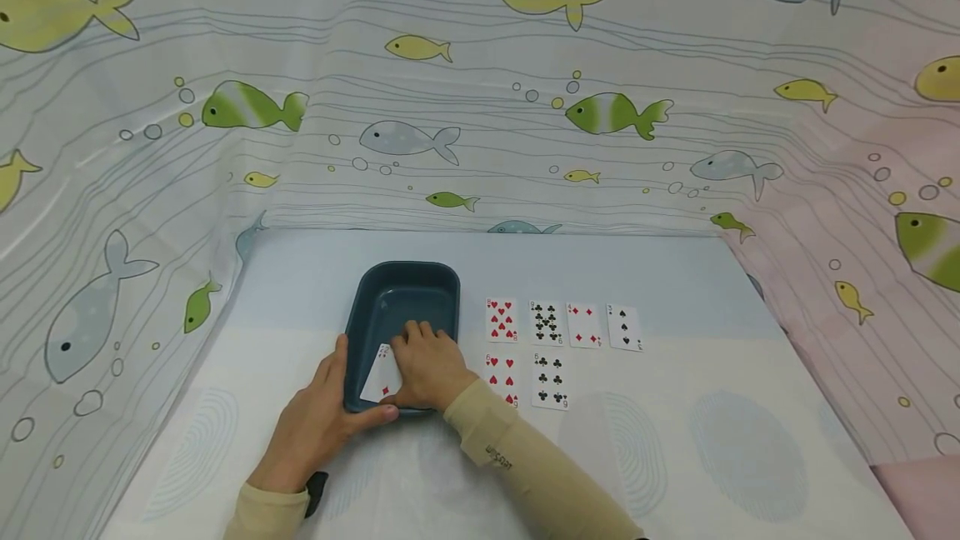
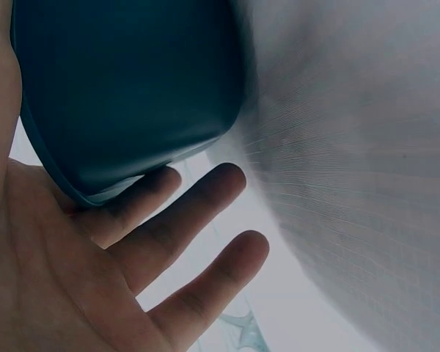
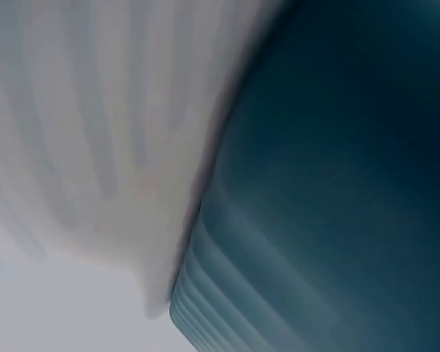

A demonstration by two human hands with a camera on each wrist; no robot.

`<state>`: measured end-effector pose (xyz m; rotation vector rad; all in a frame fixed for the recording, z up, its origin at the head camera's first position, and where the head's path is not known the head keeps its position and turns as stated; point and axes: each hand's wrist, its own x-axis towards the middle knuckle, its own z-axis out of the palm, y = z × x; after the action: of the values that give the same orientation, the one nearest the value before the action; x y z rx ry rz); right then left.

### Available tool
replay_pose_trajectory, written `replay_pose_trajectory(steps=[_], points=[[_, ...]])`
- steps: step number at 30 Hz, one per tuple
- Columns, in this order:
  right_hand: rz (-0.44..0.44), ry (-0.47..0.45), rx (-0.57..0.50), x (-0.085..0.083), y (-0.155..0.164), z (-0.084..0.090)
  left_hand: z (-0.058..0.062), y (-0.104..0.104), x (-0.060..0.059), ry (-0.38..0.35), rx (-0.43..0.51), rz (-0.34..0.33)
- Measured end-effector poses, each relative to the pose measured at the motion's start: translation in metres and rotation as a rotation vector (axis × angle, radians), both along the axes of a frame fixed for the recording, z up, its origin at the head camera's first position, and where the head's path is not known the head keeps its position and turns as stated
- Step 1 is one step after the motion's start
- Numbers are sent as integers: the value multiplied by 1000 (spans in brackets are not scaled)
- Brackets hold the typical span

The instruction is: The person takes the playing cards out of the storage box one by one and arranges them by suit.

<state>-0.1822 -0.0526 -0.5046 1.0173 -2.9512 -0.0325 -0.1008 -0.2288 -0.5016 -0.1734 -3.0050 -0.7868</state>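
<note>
A dark teal rectangular tray (image 1: 408, 272) stands on the table. My left hand (image 1: 309, 419) touches its near left corner, with the thumb along the near rim and the fingers by the left side. In the left wrist view, spread fingers (image 2: 205, 293) extend past the tray's outer wall (image 2: 132, 81). Inside the tray, my right hand (image 1: 429, 367) pinches a white playing card (image 1: 380, 377) with red diamonds, its thumb by the card's near end. The hand covers the card's right part. Only the tray's outer wall (image 3: 330, 191) and the tablecloth show in the right wrist view.
Right of the tray lie face-up cards in two rows. The far row has a hearts card (image 1: 502, 321), a clubs card (image 1: 547, 323), a diamonds card (image 1: 584, 327) and a spades card (image 1: 624, 329). Nearer are another hearts card (image 1: 500, 373) and clubs card (image 1: 551, 382). A fish-patterned curtain (image 1: 480, 73) surrounds the table.
</note>
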Motion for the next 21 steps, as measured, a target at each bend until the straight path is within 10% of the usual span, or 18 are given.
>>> replay_pose_trajectory(steps=[21], points=[[20, 40, -66, 0, 3, -2, 2, 0, 0, 4, -8, -6]])
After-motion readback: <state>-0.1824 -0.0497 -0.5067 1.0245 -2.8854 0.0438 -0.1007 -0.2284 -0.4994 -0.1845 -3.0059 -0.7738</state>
